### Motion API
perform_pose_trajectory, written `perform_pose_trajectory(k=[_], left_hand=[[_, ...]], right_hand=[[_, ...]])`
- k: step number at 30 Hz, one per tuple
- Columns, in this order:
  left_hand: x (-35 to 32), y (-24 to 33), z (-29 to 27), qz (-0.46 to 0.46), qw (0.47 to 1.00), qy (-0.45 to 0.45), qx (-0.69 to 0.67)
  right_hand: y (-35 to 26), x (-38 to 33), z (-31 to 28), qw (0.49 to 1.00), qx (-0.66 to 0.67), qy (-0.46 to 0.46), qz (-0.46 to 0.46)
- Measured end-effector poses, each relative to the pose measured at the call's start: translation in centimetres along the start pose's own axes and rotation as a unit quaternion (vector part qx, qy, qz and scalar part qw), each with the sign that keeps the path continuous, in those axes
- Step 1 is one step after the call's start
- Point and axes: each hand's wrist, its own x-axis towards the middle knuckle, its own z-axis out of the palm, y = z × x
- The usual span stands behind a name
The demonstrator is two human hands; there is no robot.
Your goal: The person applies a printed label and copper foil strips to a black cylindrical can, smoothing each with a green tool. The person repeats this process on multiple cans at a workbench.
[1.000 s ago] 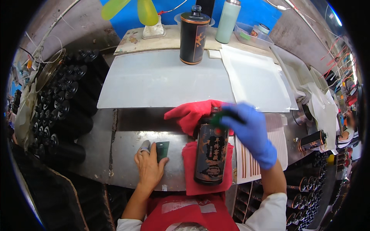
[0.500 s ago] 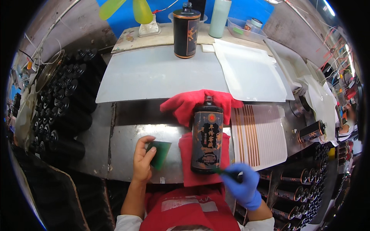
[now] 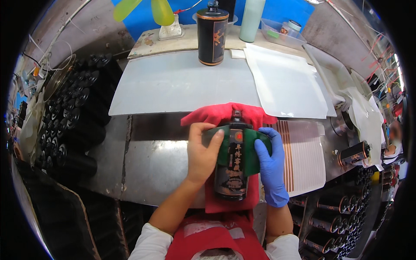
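Note:
A black bottle (image 3: 232, 184) with a copper-coloured printed label lies on a red cloth (image 3: 253, 197), its neck propped on a bunched red cloth (image 3: 208, 115). My bare left hand (image 3: 203, 151) pinches a green squeegee card (image 3: 222, 149) against the left side of the label. On the right side, my blue-gloved right hand (image 3: 271, 160) presses a second green squeegee card (image 3: 251, 156) to the bottle. Both cards cover the label's edges; its middle strip shows between them.
A sheet of copper strips (image 3: 303, 156) lies right of the bottle. Another bottle (image 3: 212, 39) stands at the back by a white sheet (image 3: 281, 82). Many black bottles (image 3: 82, 117) crowd the left; labelled ones (image 3: 329, 221) lie stacked lower right. One bottle (image 3: 354, 154) rests at the right edge.
My left hand has moved right and up with its card onto the label. My right hand has risen from the bottle's base to its upper right side with the other card.

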Motion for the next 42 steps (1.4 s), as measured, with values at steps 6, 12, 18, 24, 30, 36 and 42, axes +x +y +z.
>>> perform_pose_trajectory(k=[6,12,18,24,30,36,42], left_hand=[[-0.9,-3.6,-1.0,-0.163,0.961,0.039,-0.218],[-0.7,-6.0,-2.5,-0.117,0.993,0.006,0.030],[-2.8,1.6,-1.5,0.025,0.997,0.020,0.068],[-4.2,0.3,-1.4,-0.091,0.991,0.001,-0.100],[-5.3,-4.0,-4.0,-0.081,0.994,0.027,0.063],[-6.8,3.6,-1.6,0.063,0.988,-0.021,0.139],[-8.0,-0.3,-2.2,-0.019,1.000,0.002,0.025]], right_hand=[[4.9,0.4,-1.4,0.974,0.186,0.015,0.132],[6.3,0.5,-3.0,0.986,0.074,-0.001,0.147],[-2.3,-2.4,0.1,0.991,-0.121,0.018,-0.054],[2.9,-2.9,-1.6,0.993,0.082,0.017,0.085],[5.5,-3.0,-3.4,0.992,0.033,0.024,0.117],[-2.2,-4.9,0.7,0.986,-0.139,0.053,-0.071],[3.9,-5.8,-1.8,0.998,-0.006,0.066,0.016]])
